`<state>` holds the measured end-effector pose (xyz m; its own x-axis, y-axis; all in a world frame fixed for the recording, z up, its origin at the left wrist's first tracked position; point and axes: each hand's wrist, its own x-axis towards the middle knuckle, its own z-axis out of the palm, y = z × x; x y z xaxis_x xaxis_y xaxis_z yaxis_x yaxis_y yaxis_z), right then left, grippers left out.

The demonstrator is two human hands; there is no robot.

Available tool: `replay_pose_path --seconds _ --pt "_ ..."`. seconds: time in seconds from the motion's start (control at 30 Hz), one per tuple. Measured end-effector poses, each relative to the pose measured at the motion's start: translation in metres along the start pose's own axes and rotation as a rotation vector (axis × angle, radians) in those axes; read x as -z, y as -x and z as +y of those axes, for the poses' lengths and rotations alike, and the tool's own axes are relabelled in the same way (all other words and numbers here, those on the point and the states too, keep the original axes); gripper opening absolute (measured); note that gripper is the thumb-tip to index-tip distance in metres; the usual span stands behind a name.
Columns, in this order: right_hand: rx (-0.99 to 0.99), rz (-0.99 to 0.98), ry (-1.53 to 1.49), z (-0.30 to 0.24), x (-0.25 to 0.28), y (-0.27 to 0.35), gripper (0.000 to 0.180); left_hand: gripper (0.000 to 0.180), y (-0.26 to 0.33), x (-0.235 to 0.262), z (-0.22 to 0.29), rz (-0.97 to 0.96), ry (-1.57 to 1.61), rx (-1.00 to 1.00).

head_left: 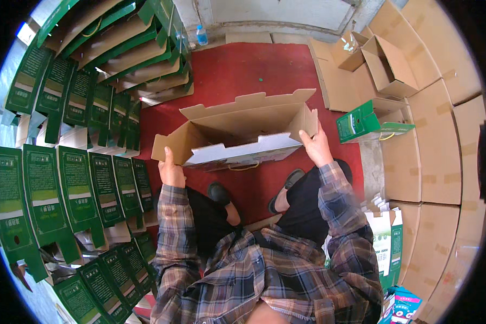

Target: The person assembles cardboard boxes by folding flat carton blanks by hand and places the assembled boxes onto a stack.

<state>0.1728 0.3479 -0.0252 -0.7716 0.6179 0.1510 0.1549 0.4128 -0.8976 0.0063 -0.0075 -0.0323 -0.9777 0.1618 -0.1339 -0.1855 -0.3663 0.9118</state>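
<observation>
Carton: half-folded cardboard box (243, 129) held above the red floor (237, 70), open side up, brown flaps spread, pale printed face toward the person; a yellow cord handle (243, 167) hangs under its near edge
Left hand: left hand (171, 171) at the near-left corner of the carton; fingers closed on the left end flap (164, 146), thumb pointing up along the cardboard
Right hand: right hand (317, 147) at the near-right corner of the carton; fingers curled over the edge of the right end flap, holding it upright
Sleeves: both forearms in a plaid shirt (264, 275) rise from below the carton; dark trousers and two dark shoes (218, 191) lie on the floor just beneath it
Left of the carton: rows of flat green printed cartons (48, 189) overlapping like tiles; farther up on the same side, a leaning stack of folded green-and-brown ones (140, 59)
Right of the carton: one assembled green box (370, 121) lying on its side, with open brown shipping boxes (389, 67) behind it and flattened brown cardboard sheets (432, 162) along the wall side
Beyond the carton: small clear bottle with a blue cap (201, 35) near the far edge of the floor; its contents cannot be made out
Near right of the carton: white-and-green packs (386, 237) standing by the person's right elbow, possibly more folded cartons
</observation>
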Motion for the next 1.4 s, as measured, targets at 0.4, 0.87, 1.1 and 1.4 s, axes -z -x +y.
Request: replay_pose_path --seconds 0.4,0.87,1.1,1.4 --pt "-0.38 -0.183 -0.443 -0.014 0.018 -0.019 0.039 0.048 0.016 -0.002 0.016 0.267 -0.041 -0.066" --pt "-0.476 -0.277 -0.494 0.007 0.024 -0.015 0.042 0.083 -0.012 -0.006 0.045 0.4 -1.869 -0.767" --pt "-0.507 -0.272 -0.509 0.018 0.033 -0.014 0.044 0.054 -0.018 -0.019 0.041 -0.153 -1.316 -0.941" --pt "-0.514 -0.261 -0.474 0.007 0.034 -0.011 0.044 0.044 -0.015 0.008 0.026 -0.547 -1.379 -0.591"
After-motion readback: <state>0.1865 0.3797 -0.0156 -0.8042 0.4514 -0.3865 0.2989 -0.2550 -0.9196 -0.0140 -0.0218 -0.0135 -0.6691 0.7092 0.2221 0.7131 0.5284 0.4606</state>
